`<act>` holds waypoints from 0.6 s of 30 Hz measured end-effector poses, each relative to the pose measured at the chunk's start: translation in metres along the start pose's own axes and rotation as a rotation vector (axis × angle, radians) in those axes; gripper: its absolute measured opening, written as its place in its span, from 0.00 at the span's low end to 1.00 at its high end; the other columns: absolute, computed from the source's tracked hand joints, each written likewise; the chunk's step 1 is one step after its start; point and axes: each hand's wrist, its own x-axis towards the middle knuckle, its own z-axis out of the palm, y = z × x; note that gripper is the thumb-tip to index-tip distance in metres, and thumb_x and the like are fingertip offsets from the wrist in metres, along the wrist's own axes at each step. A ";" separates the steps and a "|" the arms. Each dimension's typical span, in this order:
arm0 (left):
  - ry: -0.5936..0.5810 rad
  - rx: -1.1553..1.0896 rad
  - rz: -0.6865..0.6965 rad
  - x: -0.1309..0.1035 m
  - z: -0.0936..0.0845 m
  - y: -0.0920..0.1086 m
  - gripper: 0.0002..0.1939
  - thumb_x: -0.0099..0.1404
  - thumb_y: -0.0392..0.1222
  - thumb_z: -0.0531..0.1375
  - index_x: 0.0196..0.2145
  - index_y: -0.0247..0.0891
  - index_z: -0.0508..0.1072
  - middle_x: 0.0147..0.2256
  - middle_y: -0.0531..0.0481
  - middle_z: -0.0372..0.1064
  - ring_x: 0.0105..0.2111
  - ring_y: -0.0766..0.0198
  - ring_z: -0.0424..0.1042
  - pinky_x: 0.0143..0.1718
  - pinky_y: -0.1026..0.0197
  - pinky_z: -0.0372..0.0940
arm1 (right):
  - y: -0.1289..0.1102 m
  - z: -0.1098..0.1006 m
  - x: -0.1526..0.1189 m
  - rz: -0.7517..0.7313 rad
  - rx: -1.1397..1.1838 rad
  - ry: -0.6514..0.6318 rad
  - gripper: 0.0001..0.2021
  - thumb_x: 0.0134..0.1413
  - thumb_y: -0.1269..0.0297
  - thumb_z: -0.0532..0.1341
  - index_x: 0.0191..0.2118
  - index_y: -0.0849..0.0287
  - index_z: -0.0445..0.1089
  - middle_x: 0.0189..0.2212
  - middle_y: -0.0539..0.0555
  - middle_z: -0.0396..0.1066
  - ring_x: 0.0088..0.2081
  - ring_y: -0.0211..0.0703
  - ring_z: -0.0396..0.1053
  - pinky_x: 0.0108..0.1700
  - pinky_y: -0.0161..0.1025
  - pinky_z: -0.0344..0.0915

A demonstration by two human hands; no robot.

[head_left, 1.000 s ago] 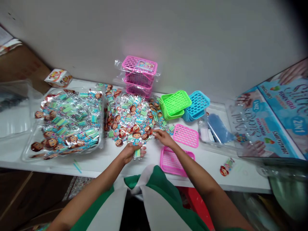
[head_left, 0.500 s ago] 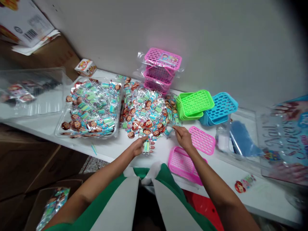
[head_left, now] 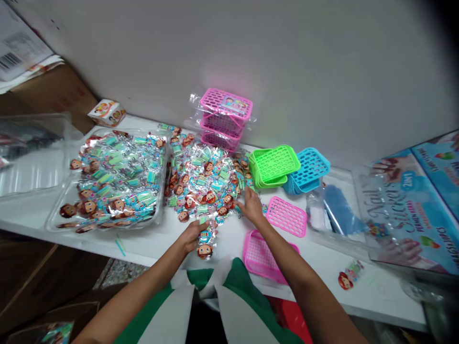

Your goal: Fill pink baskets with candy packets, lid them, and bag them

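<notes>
My left hand point(head_left: 191, 235) is closed around a small clear packet point(head_left: 205, 243) with a printed doll figure, its head end pointing down toward me. Whether more packets lie beneath it is hidden. My right hand point(head_left: 252, 209) reaches to the right edge of a loose heap of similar packets point(head_left: 206, 174); its thumb and fingers look apart among them. Below my right forearm lies an open pink basket point(head_left: 260, 258), and beside it a flat pink perforated lid point(head_left: 287, 216).
A clear tray point(head_left: 163, 191) full of packets stands left. Wrapped pink baskets point(head_left: 225, 112) are stacked at the wall. Green baskets point(head_left: 274, 165) and blue baskets point(head_left: 308, 167) stand right, near a printed carton point(head_left: 412, 205). One packet point(head_left: 349, 276) lies near the front edge.
My view has shifted, moving things leftward and lower. The packet in my left hand now shows a doll head at its lower end. My right hand has moved onto the heap's edge.
</notes>
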 end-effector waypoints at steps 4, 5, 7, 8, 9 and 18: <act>0.038 0.035 0.028 0.004 -0.005 0.001 0.11 0.55 0.41 0.66 0.34 0.34 0.74 0.34 0.41 0.75 0.30 0.57 0.75 0.31 0.59 0.69 | 0.013 0.005 0.041 0.169 -0.097 -0.137 0.21 0.62 0.63 0.51 0.57 0.66 0.61 0.49 0.68 0.69 0.50 0.52 0.67 0.51 0.44 0.60; 0.050 0.040 0.036 0.005 -0.006 0.001 0.11 0.55 0.42 0.66 0.34 0.34 0.74 0.33 0.41 0.75 0.30 0.57 0.75 0.31 0.59 0.69 | 0.015 0.004 0.042 0.189 -0.053 -0.137 0.18 0.62 0.64 0.50 0.54 0.64 0.65 0.44 0.65 0.73 0.46 0.50 0.69 0.48 0.42 0.62; 0.059 0.034 0.059 0.007 -0.007 0.001 0.11 0.55 0.42 0.66 0.35 0.35 0.74 0.33 0.43 0.75 0.30 0.57 0.75 0.32 0.59 0.69 | 0.019 0.002 0.034 0.232 0.136 -0.085 0.16 0.61 0.59 0.51 0.45 0.61 0.71 0.36 0.59 0.75 0.41 0.48 0.72 0.44 0.40 0.64; 0.058 0.024 0.076 0.009 -0.006 0.001 0.11 0.55 0.42 0.66 0.35 0.35 0.74 0.32 0.43 0.75 0.29 0.58 0.75 0.32 0.59 0.69 | 0.020 0.001 0.026 0.269 0.289 -0.056 0.16 0.60 0.55 0.52 0.40 0.60 0.72 0.33 0.57 0.75 0.39 0.48 0.72 0.42 0.40 0.65; 0.057 0.014 0.092 0.011 -0.005 0.000 0.12 0.54 0.41 0.67 0.35 0.34 0.73 0.32 0.44 0.75 0.29 0.59 0.75 0.32 0.59 0.69 | 0.020 0.000 0.016 0.318 0.471 -0.029 0.17 0.57 0.52 0.54 0.36 0.60 0.72 0.30 0.55 0.75 0.36 0.47 0.73 0.40 0.40 0.67; 0.055 -0.096 0.191 0.019 0.027 -0.006 0.20 0.51 0.42 0.69 0.40 0.32 0.70 0.33 0.43 0.75 0.31 0.57 0.76 0.33 0.57 0.71 | -0.067 -0.008 -0.081 0.600 1.657 0.085 0.15 0.43 0.51 0.68 0.27 0.56 0.66 0.21 0.46 0.68 0.26 0.38 0.70 0.35 0.40 0.72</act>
